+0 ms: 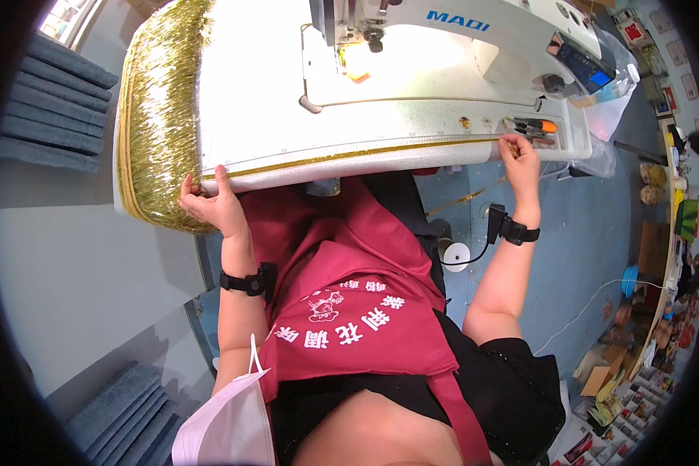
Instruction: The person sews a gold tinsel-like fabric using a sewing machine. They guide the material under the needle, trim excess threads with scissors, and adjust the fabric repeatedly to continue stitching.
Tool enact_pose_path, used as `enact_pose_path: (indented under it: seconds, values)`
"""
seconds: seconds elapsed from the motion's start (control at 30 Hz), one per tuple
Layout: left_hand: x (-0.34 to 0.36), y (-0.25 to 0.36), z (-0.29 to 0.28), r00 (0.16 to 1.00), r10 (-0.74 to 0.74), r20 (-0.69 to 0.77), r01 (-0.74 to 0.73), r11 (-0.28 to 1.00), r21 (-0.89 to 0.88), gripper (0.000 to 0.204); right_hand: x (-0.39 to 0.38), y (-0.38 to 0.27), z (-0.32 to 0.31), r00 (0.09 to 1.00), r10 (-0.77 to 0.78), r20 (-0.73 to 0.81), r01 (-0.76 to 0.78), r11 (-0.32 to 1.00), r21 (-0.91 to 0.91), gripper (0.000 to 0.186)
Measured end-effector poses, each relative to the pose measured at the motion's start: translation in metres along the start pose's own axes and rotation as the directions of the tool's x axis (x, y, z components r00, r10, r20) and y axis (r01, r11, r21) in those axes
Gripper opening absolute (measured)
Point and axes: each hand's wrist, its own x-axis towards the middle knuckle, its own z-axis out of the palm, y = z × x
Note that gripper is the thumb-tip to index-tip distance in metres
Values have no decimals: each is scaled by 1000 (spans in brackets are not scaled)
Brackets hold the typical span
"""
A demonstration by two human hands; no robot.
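A narrow gold ribbon [349, 156] is stretched straight along the front edge of the white sewing table [248, 101], beside a printed measuring scale. My left hand [216, 208] is at its left end, thumb up against the ribbon and fingers curled at the table edge. At the right end, my right hand [523, 161] pinches the ribbon between thumb and fingertips. More gold strip hangs below the table near my right wrist. Close to my left fingers, a thick bundle of shiny gold tinsel fringe [161, 116] drapes over the table's left end.
A white sewing machine [474, 39] stands at the back of the table. An orange-tipped tool [547, 126] lies in the tray at right. Folded grey-blue fabric [54, 109] is stacked at left. A white spool [457, 256] is below the table; boxes and goods line the far right.
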Motion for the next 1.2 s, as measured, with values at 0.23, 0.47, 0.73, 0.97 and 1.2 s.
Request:
enact_pose_path:
  seconds: [0.23,0.47,0.73,0.97,1.2]
  values:
    - [-1,-2,0,995,96,-29,-93,990,110,67,-2,-2,1,1000,10,23,-10,1000,0,15]
    - [-8,0,5,984,171,-56,-169,985,33,67,3,36,-6,998,-47,-50,47,999,-4,17]
    - [17,14,-42,916,401,-15,-401,916,13,33,-15,53,-128,544,231,-807,193,901,388,24]
    - [146,-60,-95,987,153,47,-160,952,261,23,-36,6,-172,182,297,-937,249,908,336,23]
    - [154,-84,-92,994,-6,110,-29,950,312,23,-37,-22,-152,215,10,-977,149,988,43,26]
